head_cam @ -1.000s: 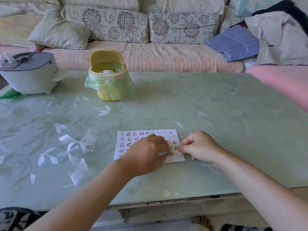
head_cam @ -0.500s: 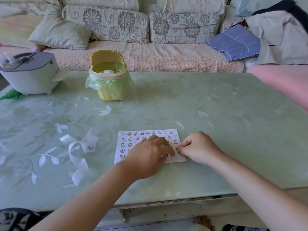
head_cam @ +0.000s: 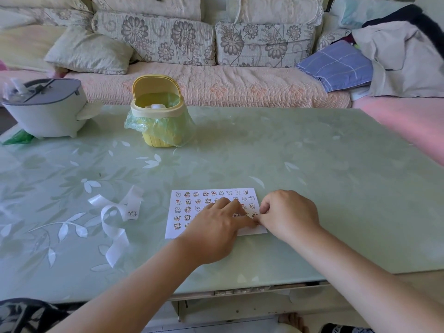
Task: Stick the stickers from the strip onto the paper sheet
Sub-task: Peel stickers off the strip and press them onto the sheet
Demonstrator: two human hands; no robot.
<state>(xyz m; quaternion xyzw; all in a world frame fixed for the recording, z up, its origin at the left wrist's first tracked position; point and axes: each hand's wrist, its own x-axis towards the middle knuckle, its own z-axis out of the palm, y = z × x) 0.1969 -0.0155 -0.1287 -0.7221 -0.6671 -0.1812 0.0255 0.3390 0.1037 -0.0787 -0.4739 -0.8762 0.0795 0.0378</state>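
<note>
Two hands at the sticker sheet, strip lying aside

At the far left of the table (head_cam: pixel 312 164) stood a white pot (head_cam: pixel 45 116) with a grey lid. Nearer the front, the curled white strip (head_cam: pixel 113 221) lay loose on the glass, well left of the sheet (head_cam: pixel 179 233), touched by neither hand and with one sticker (head_cam: pixel 132 213) showing on it. Behind, a yellow bin (head_cam: pixel 157 137) held a green bag. The sheet lay flat near the front edge, carrying rows of small stickers (head_cam: pixel 187 201). The left hand (head_cam: pixel 216 229) rested on the sheet with relaxed, fairly straight fingers gripping nothing, its fingertips toward the lower right corner. There the right hand (head_cam: pixel 290 216) met it, its fingers curled and its thumb and forefinger pinched together. Whether they held anything could not be told.
</note>
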